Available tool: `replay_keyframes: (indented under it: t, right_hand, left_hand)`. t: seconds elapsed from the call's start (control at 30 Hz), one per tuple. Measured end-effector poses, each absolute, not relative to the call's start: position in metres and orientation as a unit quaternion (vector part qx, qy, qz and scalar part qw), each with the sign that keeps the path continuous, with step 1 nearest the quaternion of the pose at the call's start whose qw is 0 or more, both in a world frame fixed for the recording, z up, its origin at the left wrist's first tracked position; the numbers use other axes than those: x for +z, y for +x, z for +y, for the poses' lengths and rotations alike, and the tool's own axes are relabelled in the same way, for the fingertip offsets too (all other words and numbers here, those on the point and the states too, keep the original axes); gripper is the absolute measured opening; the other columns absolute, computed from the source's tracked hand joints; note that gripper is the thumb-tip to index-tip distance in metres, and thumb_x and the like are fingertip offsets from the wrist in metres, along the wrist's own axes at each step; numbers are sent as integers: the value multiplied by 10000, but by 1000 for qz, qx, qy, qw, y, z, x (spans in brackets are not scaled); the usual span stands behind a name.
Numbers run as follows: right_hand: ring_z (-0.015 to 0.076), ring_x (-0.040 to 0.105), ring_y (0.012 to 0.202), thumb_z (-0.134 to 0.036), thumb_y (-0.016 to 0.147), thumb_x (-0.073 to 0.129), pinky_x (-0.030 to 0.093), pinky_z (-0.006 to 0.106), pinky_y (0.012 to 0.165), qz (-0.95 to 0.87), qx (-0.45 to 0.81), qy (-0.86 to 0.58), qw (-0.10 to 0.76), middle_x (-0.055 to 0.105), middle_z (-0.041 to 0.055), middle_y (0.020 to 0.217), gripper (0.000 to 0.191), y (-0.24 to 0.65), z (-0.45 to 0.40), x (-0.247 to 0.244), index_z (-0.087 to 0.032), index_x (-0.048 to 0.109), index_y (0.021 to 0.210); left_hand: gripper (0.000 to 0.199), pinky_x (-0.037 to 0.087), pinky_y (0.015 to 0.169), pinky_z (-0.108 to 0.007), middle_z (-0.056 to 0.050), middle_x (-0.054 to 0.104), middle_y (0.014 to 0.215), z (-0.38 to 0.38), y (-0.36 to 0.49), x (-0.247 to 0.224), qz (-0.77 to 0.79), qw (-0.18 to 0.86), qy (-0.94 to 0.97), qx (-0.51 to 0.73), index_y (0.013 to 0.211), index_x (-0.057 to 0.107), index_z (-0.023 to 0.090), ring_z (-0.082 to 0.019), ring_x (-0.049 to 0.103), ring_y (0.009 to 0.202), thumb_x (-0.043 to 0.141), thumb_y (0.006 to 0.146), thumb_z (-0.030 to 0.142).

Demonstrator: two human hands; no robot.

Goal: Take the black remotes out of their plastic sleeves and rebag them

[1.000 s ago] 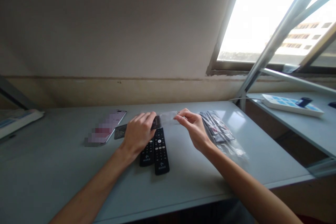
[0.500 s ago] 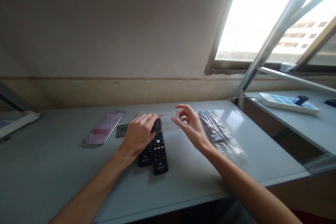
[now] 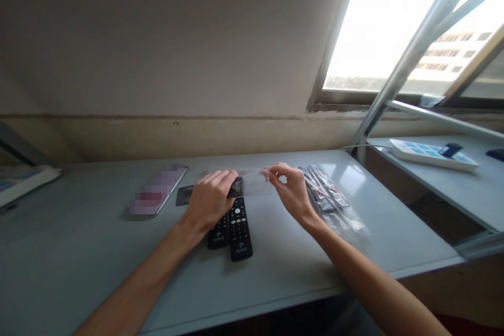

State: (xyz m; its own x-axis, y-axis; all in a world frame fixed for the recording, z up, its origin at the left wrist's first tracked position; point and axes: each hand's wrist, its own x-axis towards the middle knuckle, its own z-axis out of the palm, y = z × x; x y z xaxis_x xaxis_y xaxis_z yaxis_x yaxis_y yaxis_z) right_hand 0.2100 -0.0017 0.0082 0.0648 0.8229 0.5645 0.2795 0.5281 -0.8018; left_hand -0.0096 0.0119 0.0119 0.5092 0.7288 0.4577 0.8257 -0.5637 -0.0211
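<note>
Over the far ends of two black remote controls, my left hand (image 3: 210, 191) is closed around a dark, flat, bagged item (image 3: 184, 196), which pokes out on both sides of the fist. A clear plastic bag (image 3: 254, 182) stretches from that item to the right. Thumb and fingers of my right hand (image 3: 289, 189) pinch the bag's right end. Below the left hand lie the left remote control (image 3: 218, 234) and the right remote control (image 3: 240, 231), side by side on the grey desk (image 3: 291, 278). My left hand hides their far ends.
Left of the hands lies a phone (image 3: 167, 189), partly blurred out. Crumpled plastic packaging (image 3: 325, 191) with dark contents is by my right wrist. A power strip (image 3: 433, 156) sits on the neighbouring desk, behind a metal frame post (image 3: 362, 149). White packs (image 3: 27, 181) lie at far left.
My right hand's fingers have closed from a loose, parted pose into a pinch on the clear bag's end. My left hand has hardly moved.
</note>
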Motion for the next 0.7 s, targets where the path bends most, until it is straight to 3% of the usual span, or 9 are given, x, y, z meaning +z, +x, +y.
replay_keyframes:
  t: [0.37,0.7]
  right_hand:
    - [183,613,737,-324,973,641,479,299,704,-655,215,-432,582,681,22,734,242,210,-3,7,-205,768,805]
    - [190,653,749,-335,921,709,501,315,717,-634,227,-443,592,746,20,793,150,211,-1,8,-217,786,868]
  left_hand:
    - [222,489,787,-388,-71,698,935,13,-10,9,-457,116,-855,-217,977,605,201,-293,667,909,571,794,81]
    - [207,488,790,-381,-76,701,924,14,-11,9,-457,118,-853,-223,968,605,201,-297,677,904,550,804,87]
